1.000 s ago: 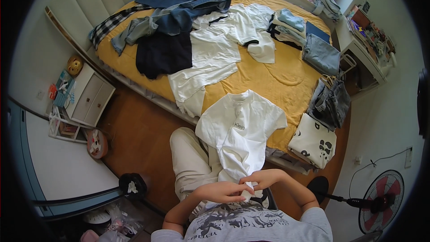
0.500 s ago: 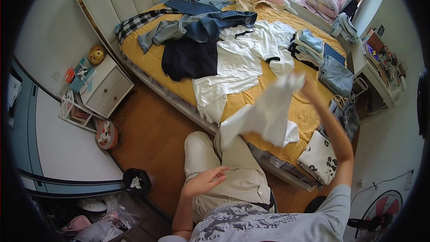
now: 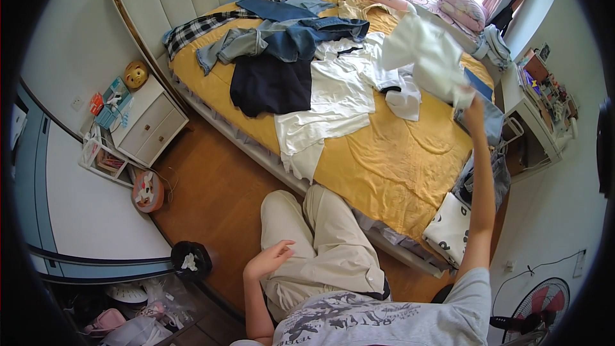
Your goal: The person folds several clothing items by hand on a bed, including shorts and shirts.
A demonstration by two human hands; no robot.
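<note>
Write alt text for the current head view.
A person's right hand holds a motion-blurred white garment up over a yellow-covered bed; the empty left hand is over the lap. Denim, a dark garment and white clothes lie spread on the bed.

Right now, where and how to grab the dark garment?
Likely the near edge of the dark garment, from the person's side, with the free left hand: it lies spread flat, with denim along its far edge. The right hand holds a white shirt.
</note>
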